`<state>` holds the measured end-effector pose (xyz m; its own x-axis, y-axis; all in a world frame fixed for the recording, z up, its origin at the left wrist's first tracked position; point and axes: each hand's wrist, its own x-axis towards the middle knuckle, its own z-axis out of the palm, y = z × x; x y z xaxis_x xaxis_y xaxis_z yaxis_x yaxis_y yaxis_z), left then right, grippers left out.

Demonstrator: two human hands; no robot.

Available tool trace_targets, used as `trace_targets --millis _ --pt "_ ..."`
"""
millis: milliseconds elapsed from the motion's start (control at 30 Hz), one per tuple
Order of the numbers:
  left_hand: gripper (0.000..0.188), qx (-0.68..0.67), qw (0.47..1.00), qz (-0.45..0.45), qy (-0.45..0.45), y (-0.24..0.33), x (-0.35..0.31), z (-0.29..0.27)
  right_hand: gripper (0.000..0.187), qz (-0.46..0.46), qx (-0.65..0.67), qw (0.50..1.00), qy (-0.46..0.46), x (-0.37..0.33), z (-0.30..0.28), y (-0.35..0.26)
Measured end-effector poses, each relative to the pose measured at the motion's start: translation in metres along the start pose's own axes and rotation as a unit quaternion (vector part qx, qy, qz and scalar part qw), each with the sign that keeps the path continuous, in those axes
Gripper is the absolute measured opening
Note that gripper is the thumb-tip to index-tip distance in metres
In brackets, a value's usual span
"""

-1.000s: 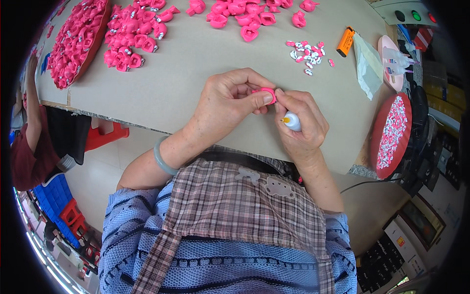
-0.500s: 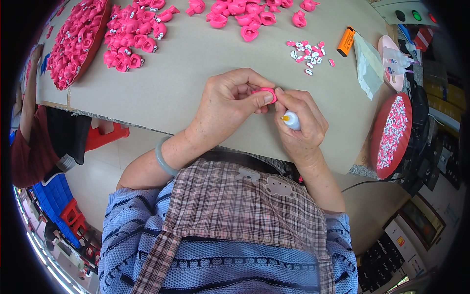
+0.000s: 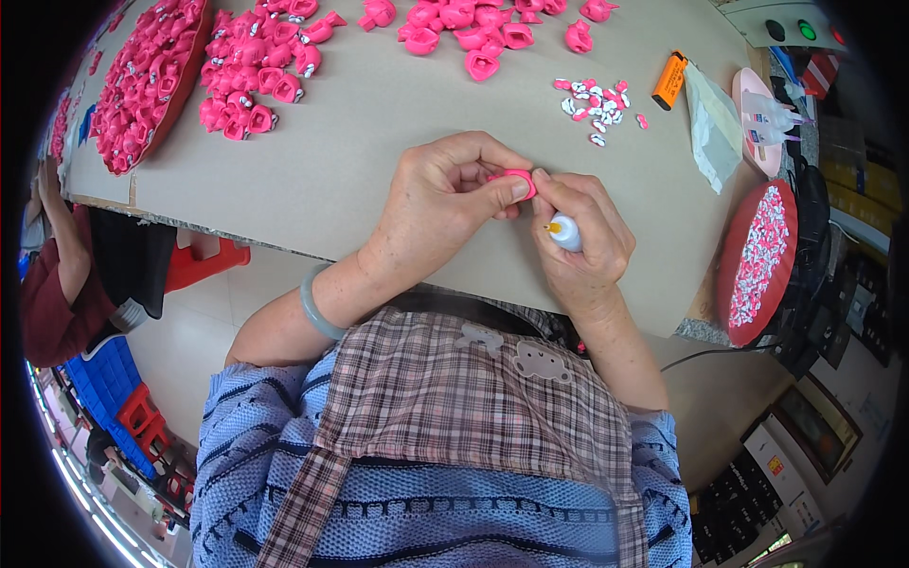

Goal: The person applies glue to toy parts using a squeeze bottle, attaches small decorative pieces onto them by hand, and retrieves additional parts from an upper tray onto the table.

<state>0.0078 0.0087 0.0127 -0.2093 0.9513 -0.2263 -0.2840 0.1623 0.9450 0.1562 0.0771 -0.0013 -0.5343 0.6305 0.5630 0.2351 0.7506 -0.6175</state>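
Note:
My left hand [image 3: 450, 180] is closed around a small hollow pink plastic piece [image 3: 517, 177], pinched between thumb and fingers. Against the piece's right edge press the thumb and finger of my right hand [image 3: 587, 222]. A small white bottle with a yellow nozzle tip [image 3: 565, 232] sits in that same hand, held in the palm by the curled fingers. Whether a tiny part lies between the right fingertips is hidden. Beyond the hands, small pink-and-white parts [image 3: 598, 106] lie scattered on the table [image 3: 331, 170].
Heaped pink pieces fill a red tray [image 3: 194, 85] at far left, with more pink pieces [image 3: 256, 71] beside it. At right are an orange lighter-like object [image 3: 668, 81], a paper strip [image 3: 713, 128], a pink dish of bottles [image 3: 762, 156] and a red tray of tiny parts [image 3: 729, 275].
My hands and what they hold stay almost still. At far left, the co-worker's arm has shifted a little.

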Motion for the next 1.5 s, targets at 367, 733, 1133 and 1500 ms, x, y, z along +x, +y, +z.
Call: trace_targets --millis 367,733,1133,1500 --pt "0.019 -0.016 0.999 -0.003 -0.029 0.002 0.003 -0.008 0.032 0.028 0.056 0.998 0.000 0.004 -0.003 -0.002" --pt "0.027 -0.299 0.947 -0.080 -0.089 0.010 0.002 -0.026 0.026 0.173 0.168 0.971 0.005 0.003 -0.012 -0.003" --pt "0.022 -0.293 0.952 -0.058 -0.068 0.016 -0.001 -0.045 0.022 0.174 0.157 0.972 -0.016 0.003 -0.008 -0.003" --pt "0.018 0.566 0.736 0.268 0.255 0.054 0.002 -0.088 0.023 0.128 0.128 0.983 -0.041 0.006 -0.010 -0.003"
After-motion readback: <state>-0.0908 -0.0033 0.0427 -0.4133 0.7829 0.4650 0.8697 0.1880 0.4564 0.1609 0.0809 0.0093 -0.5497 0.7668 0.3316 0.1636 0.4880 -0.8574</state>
